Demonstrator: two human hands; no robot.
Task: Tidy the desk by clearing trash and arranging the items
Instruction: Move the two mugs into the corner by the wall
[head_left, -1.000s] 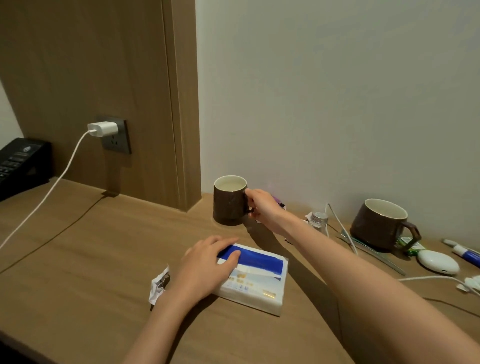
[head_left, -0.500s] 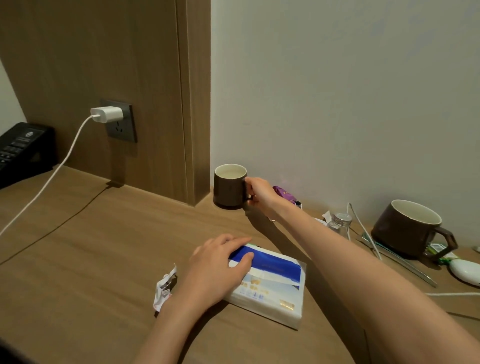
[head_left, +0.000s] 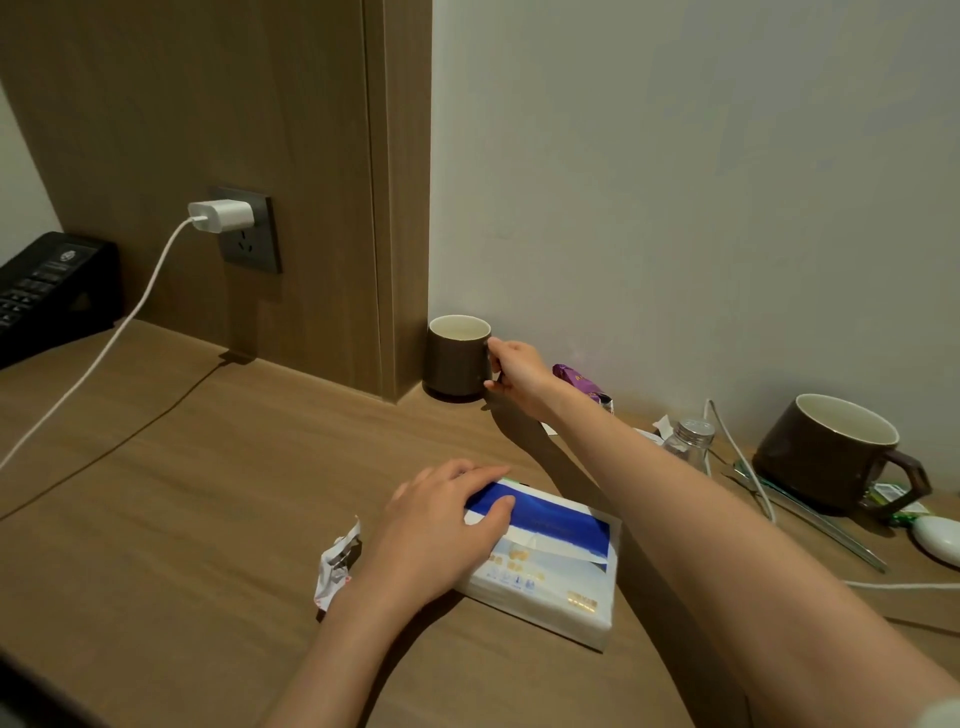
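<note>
Right hand (head_left: 519, 366) on mug (head_left: 457, 358) handle

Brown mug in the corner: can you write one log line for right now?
right hand: grips handle of small brown ceramic mug | left hand: rests on blue-and-white tissue pack | mug: upright

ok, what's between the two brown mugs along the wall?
Head view: the right hand grips the corner mug by its handle. Then come a purple wrapper, a small capped bottle and a white cable before the other mug.
</note>
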